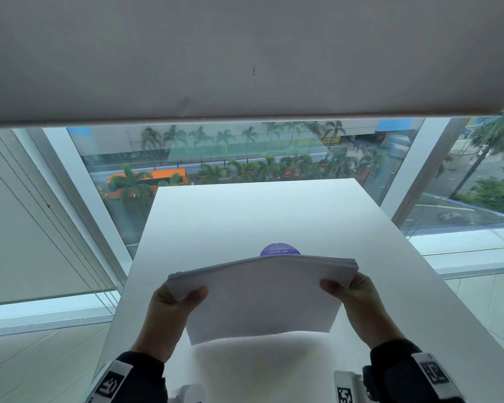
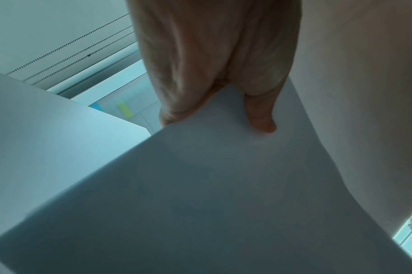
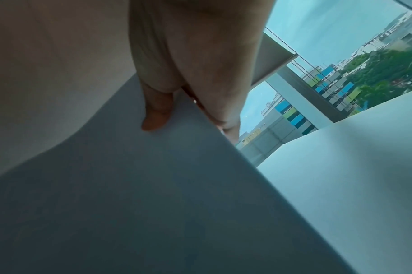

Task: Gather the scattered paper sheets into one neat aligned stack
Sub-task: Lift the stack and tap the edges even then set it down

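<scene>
A stack of white paper sheets (image 1: 262, 295) stands tilted above the white table (image 1: 245, 216), its lower edge near the tabletop. My left hand (image 1: 175, 303) grips the stack's left side, thumb on the near face, fingers behind. My right hand (image 1: 352, 295) grips the right side the same way. In the left wrist view the thumb presses the paper stack (image 2: 200, 185) under my left hand (image 2: 219, 103). The right wrist view shows my right hand (image 3: 188, 103) pinching the paper stack (image 3: 141, 194). The top edges look mostly even.
A round purple sticker (image 1: 280, 250) lies on the table just behind the stack. A window (image 1: 245, 152) with a half-lowered blind (image 1: 245, 53) runs beyond the table's far edge. Bead cords (image 1: 41, 216) hang at the left.
</scene>
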`<action>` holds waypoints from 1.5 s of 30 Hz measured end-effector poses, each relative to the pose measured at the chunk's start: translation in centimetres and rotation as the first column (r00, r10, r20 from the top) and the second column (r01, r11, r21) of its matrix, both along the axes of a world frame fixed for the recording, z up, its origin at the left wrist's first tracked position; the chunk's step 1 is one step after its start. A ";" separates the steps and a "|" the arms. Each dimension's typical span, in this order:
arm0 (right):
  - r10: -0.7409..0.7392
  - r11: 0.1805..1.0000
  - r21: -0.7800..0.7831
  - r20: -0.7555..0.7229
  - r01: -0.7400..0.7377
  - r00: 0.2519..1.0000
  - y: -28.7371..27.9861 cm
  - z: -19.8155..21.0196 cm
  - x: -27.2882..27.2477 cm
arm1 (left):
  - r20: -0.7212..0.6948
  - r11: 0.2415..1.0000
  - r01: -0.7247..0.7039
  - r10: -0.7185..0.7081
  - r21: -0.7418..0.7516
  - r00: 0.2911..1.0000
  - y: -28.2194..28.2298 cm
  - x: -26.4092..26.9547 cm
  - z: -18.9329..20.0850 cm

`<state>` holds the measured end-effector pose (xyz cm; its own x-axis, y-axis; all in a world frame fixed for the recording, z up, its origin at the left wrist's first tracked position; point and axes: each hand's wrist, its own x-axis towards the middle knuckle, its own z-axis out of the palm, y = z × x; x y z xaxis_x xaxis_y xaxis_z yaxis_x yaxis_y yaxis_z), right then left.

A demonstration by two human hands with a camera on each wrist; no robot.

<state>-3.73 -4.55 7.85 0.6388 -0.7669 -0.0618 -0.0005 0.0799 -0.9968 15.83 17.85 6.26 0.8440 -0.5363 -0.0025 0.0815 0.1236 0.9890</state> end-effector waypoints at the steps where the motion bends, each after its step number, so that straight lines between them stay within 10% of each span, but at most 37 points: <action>1: -0.009 1.000 -0.004 0.050 0.009 0.999 0.1 0.1 -0.1 | 0.031 1.000 -0.011 0.011 -0.004 0.999 0.0 -0.1 0.3; 23: 0.062 0.993 0.088 0.119 -0.073 0.991 0.1 -2.4 -1.0 | 0.196 0.995 -0.100 0.093 0.028 0.976 -0.4 -0.7 1.7; 26: 0.080 0.988 0.120 0.125 -0.095 0.989 0.0 -2.9 -1.3 | 0.499 0.972 -0.215 0.139 0.099 0.856 -0.4 -0.7 2.5; 30: 0.097 0.986 0.129 0.083 -0.108 0.992 -0.2 -3.6 -1.5 | 0.937 0.894 -0.430 0.033 0.128 0.349 -0.3 -1.1 4.7; 32: 0.107 0.986 0.123 0.074 -0.116 0.992 -0.2 -3.4 -1.5 | 0.962 0.864 -0.433 -0.182 0.255 0.204 -0.4 -1.5 4.5; 35: 0.132 0.983 0.118 0.078 -0.140 0.988 -0.1 -3.1 -1.4 | 0.850 0.757 -0.389 -0.478 0.526 0.221 -0.1 -1.7 3.0; 38: 0.155 0.980 0.114 0.087 -0.165 0.984 -0.1 -3.4 -1.3 | 0.820 0.732 -0.372 -0.482 0.570 0.309 0.2 -1.7 2.7; 45: 0.099 0.984 0.136 0.141 -0.118 0.985 -0.2 -4.2 -1.6 | 0.804 0.712 -0.374 -0.529 0.594 0.271 -0.7 -1.3 2.9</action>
<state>-5.36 -4.78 3.69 0.7276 -0.6819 -0.0743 0.1153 0.2283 -0.9667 14.56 17.11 9.12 0.4315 -0.8271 0.3601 -0.9013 -0.4119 0.1341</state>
